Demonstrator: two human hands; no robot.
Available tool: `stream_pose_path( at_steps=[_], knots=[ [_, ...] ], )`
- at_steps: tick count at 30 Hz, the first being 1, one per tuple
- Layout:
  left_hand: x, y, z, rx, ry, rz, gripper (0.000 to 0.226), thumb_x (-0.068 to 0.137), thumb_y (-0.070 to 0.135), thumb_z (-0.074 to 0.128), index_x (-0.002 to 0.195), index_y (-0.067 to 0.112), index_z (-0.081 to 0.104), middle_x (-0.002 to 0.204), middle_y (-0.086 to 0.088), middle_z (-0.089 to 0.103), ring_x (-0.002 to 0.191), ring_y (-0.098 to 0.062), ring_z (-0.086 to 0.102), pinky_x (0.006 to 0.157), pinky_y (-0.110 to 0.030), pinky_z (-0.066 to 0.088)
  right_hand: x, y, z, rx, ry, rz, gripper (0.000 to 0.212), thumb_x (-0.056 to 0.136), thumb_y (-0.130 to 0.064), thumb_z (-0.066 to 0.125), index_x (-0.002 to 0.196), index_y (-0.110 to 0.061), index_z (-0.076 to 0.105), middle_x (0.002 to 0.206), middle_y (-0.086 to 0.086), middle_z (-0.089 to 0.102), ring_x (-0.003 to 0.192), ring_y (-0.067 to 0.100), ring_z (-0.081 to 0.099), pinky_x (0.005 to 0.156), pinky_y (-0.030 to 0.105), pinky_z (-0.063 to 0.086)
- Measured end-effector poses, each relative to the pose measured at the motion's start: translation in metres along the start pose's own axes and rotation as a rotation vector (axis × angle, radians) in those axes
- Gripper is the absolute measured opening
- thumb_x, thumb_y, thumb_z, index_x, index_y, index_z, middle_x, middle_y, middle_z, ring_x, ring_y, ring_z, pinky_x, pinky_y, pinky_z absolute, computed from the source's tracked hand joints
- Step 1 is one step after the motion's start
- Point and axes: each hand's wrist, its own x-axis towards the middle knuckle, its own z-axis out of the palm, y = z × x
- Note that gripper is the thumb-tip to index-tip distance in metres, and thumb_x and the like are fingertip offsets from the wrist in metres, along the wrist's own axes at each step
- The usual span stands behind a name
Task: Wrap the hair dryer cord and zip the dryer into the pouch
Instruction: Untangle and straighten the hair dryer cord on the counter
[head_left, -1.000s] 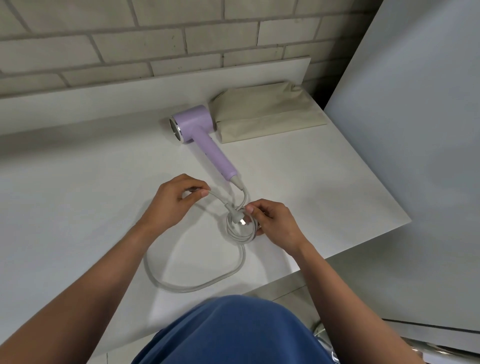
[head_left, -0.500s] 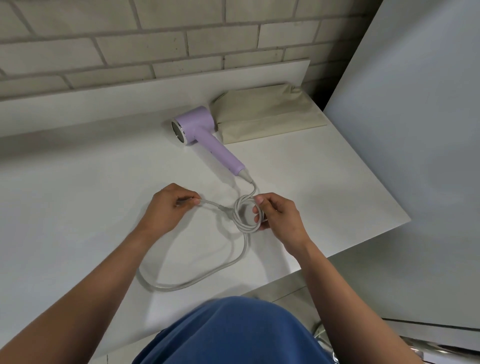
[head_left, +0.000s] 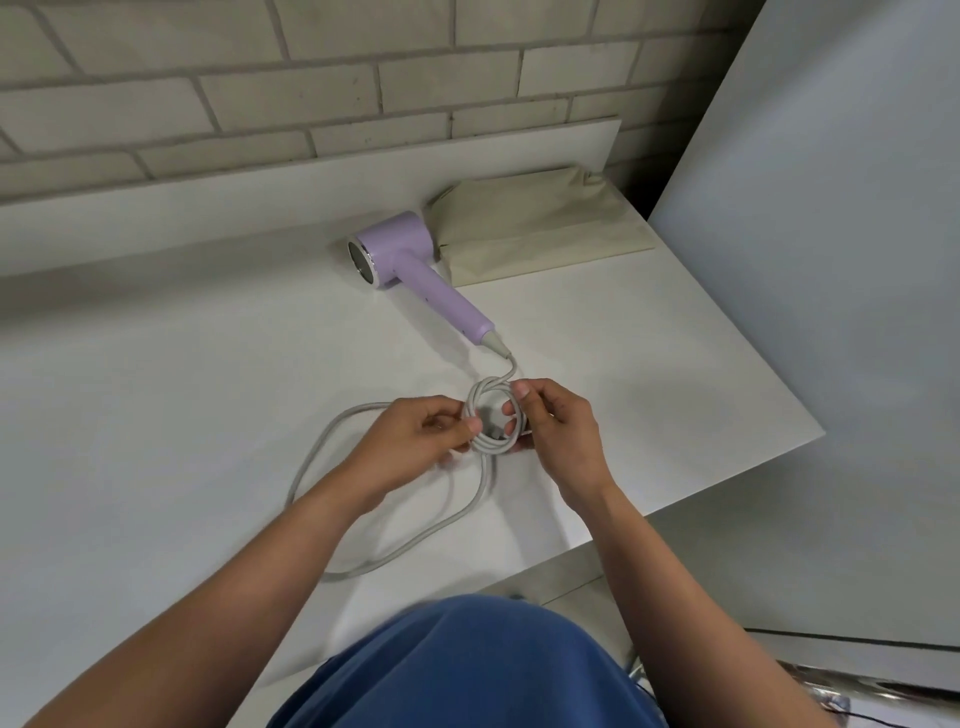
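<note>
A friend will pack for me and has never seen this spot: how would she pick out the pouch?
Find the brick wall behind the white table. At the table's far right corner, beside the head of the purple hair dryer, lies the pouch. It is the only flat beige fabric thing there.

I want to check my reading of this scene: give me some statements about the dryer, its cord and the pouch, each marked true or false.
1. The hair dryer lies on the table, outside the pouch. True.
2. Both the left hand and the right hand hold the coil of cord. True.
3. All the cord is coiled. False: a long loose loop lies on the table.
4. The pouch lies left of the dryer. False: it lies right of the dryer's head.
</note>
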Motion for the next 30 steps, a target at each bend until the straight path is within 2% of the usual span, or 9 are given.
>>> stream_pose_path(
  at_steps=[2,5,9,13,15,18,22,26,30],
  knots=[
    [-0.001,-0.001,0.004,-0.111,0.012,0.003,0.015,0.095,0.022,0.071,0.106,0.014,0.077,0.099,-0.008,0.079,0.098,-0.022,0.075,0.088,-0.033,0.060,0.000,0.002,0.002,-0.007,0.010,-0.008,0.022,0.106,-0.025,0.058,0.100,-0.012,0.075,0.086,0.003,0.074,0.074,0.021,0.071,0.069,0.049,0.065],
    [-0.004,0.001,0.007,-0.205,0.002,-0.011,0.016,0.099,0.014,0.066,0.109,0.009,0.077,0.103,-0.011,0.078,0.099,-0.021,0.075,0.085,-0.028,0.060,0.000,0.007,0.003,-0.135,0.026,-0.047,0.021,0.106,-0.025,0.057,0.104,-0.013,0.074,0.089,0.003,0.074,0.076,0.022,0.074,0.071,0.047,0.065],
    [-0.005,0.002,0.006,-0.191,0.019,-0.009,0.016,0.099,0.013,0.066,0.108,0.011,0.078,0.101,-0.015,0.077,0.096,-0.025,0.075,0.080,-0.026,0.060,-0.003,0.009,0.000,-0.627,0.117,-0.467,0.018,0.102,-0.020,0.062,0.119,-0.020,0.067,0.112,-0.008,0.064,0.089,0.016,0.066,0.073,0.027,0.054],
    [-0.006,0.004,0.006,-0.147,0.011,0.021,0.015,0.098,0.016,0.067,0.107,0.014,0.078,0.098,-0.016,0.076,0.097,-0.029,0.075,0.084,-0.033,0.061,-0.002,0.001,0.004,-0.789,0.041,-0.725,0.022,0.096,-0.010,0.065,0.114,-0.023,0.068,0.111,-0.005,0.058,0.086,0.018,0.062,0.065,0.034,0.054],
    [-0.008,0.006,0.010,-0.136,0.023,0.045,0.014,0.098,0.016,0.067,0.106,0.013,0.078,0.091,-0.012,0.077,0.094,-0.028,0.075,0.084,-0.034,0.062,-0.008,-0.007,0.011,-0.748,0.004,-0.685,0.012,0.095,-0.012,0.066,0.102,-0.020,0.071,0.096,-0.005,0.063,0.076,0.015,0.061,0.066,0.036,0.054],
    [-0.011,0.007,0.015,-0.167,0.077,0.063,0.014,0.098,0.013,0.067,0.107,0.014,0.078,0.090,-0.007,0.078,0.093,-0.025,0.076,0.087,-0.038,0.062,-0.013,-0.019,0.016,-0.447,0.004,-0.317,0.008,0.092,-0.015,0.068,0.090,-0.022,0.071,0.077,-0.003,0.069,0.070,0.013,0.063,0.068,0.029,0.055],
    [-0.012,0.008,0.017,-0.190,0.090,0.078,0.017,0.099,0.015,0.066,0.111,0.015,0.077,0.097,-0.008,0.078,0.096,-0.022,0.076,0.084,-0.034,0.062,-0.012,-0.031,0.016,-0.295,-0.089,-0.056,0.019,0.091,-0.031,0.069,0.073,-0.025,0.073,0.072,-0.004,0.070,0.072,0.021,0.070,0.072,0.045,0.062],
    [-0.011,0.008,0.015,-0.149,0.108,0.088,0.018,0.098,0.019,0.068,0.112,0.021,0.078,0.109,-0.009,0.075,0.102,-0.023,0.074,0.083,-0.035,0.062,-0.012,-0.035,0.013,-0.257,-0.175,-0.005,0.032,0.097,-0.032,0.068,0.067,-0.021,0.073,0.069,0.000,0.069,0.064,0.018,0.065,0.064,0.037,0.060],
    [-0.009,0.004,0.013,0.056,0.169,0.144,0.014,0.096,0.026,0.069,0.105,0.030,0.079,0.100,0.000,0.073,0.095,-0.017,0.073,0.087,-0.044,0.061,-0.011,-0.032,0.017,-0.476,-0.114,-0.120,0.027,0.098,-0.029,0.064,0.076,-0.016,0.073,0.063,0.001,0.065,0.063,0.022,0.059,0.064,0.036,0.052]
  ],
)
